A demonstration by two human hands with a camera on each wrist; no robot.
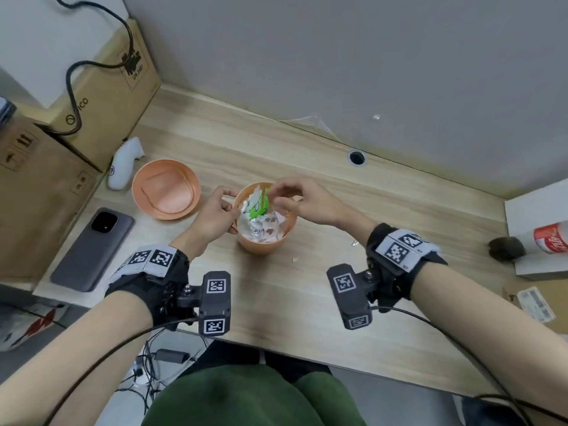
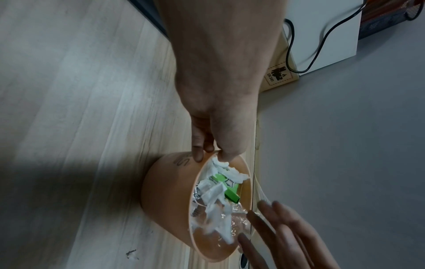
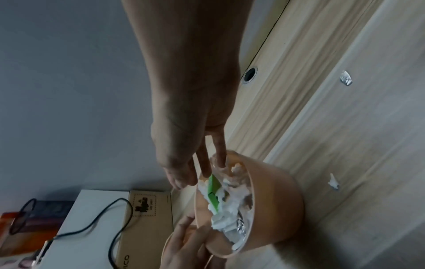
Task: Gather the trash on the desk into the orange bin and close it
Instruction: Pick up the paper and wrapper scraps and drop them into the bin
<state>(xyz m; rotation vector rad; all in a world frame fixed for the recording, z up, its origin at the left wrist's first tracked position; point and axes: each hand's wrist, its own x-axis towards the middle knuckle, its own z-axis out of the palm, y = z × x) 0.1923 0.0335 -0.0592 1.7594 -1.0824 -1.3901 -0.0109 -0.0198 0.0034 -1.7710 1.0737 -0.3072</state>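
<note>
The orange bin (image 1: pixel 264 241) stands mid-desk, heaped with white paper, foil and a green wrapper (image 1: pixel 257 207). My left hand (image 1: pixel 233 207) pinches its left rim, thumb inside and fingers (image 2: pixel 198 154) outside the wall (image 2: pixel 165 191). Above the bin's far side my right hand (image 1: pixel 275 195) reaches in with straight fingers (image 3: pixel 205 168) that touch the green wrapper (image 3: pixel 212 193) and some clear plastic. The orange lid (image 1: pixel 166 189) lies upturned to the bin's left. A foil scrap (image 1: pixel 355 243) and a white scrap (image 1: pixel 295 259) lie on the desk to the bin's right.
A phone (image 1: pixel 92 250) lies at the desk's left edge, near a white controller (image 1: pixel 124 164) and stacked cardboard boxes (image 1: pixel 116 96) with a black cable. A cable hole (image 1: pixel 356 157) sits by the back wall. A bottle (image 1: pixel 550 239) lies on a white box at the right.
</note>
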